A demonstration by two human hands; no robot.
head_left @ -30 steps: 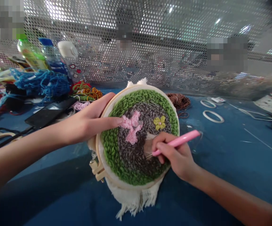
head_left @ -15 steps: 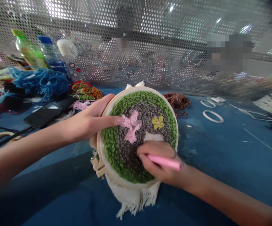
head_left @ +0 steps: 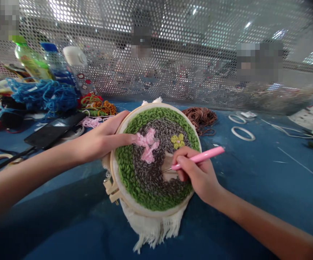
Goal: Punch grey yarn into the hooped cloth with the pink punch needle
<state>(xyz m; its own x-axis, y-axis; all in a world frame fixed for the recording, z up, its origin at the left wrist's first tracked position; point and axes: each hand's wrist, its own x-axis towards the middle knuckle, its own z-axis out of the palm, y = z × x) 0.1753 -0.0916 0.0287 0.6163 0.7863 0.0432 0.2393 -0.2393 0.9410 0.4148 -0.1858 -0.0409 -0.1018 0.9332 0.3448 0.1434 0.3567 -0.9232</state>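
Observation:
A round wooden embroidery hoop (head_left: 112,159) stretches white cloth worked with green yarn around a grey centre. On the grey are a pink yarn shape (head_left: 147,144) and a small yellow flower (head_left: 177,141). My left hand (head_left: 110,137) grips the hoop's left side, thumb on the front by the pink shape and fingers hidden behind. My right hand (head_left: 197,173) holds a pink-handled crochet hook (head_left: 205,154) like a pen. Its thin metal shaft meets the work at the left of a bare cloth patch (head_left: 168,162); the tip is too small to make out.
Brown yarn (head_left: 200,118) lies behind the hoop, white rings (head_left: 243,133) to the right. At left are a black phone (head_left: 53,130), blue yarn (head_left: 42,95), more yarn and several bottles (head_left: 49,59). A perforated metal screen (head_left: 167,65) stands at the back of the blue table (head_left: 254,187).
My right hand has moved right and slightly up, uncovering more bare cloth. The crochet hook has swung so its handle points up and right. My left hand keeps its hold on the hoop.

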